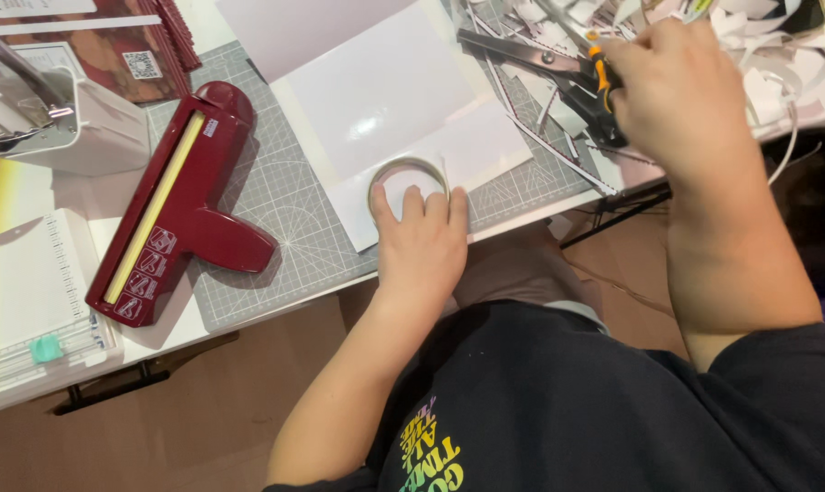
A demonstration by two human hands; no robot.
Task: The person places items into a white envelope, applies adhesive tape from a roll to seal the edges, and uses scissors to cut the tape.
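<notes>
Dark sleeve lowest in frame. Left hand (pixel 420 244) presses on tape roll (pixel 409 185) at centre, fingers (pixel 411 205) gripping its rim atop white paper (pixel 376 91). Right hand (pixel 681 96), upper right, clenched around scissors (pixel 558 68). Likely taping stage; cutting needs tape pulled out.

floor: brown floor (pixel 203 428), bare under me
desk: my white table (pixel 171 330), edge running diagonally across view
legs: black frame bar (pixel 112 387) under left end, another black bar (pixel 613 214) on the right
light: overhead, glare on the desk surface
walls/windows: out of my view
</notes>
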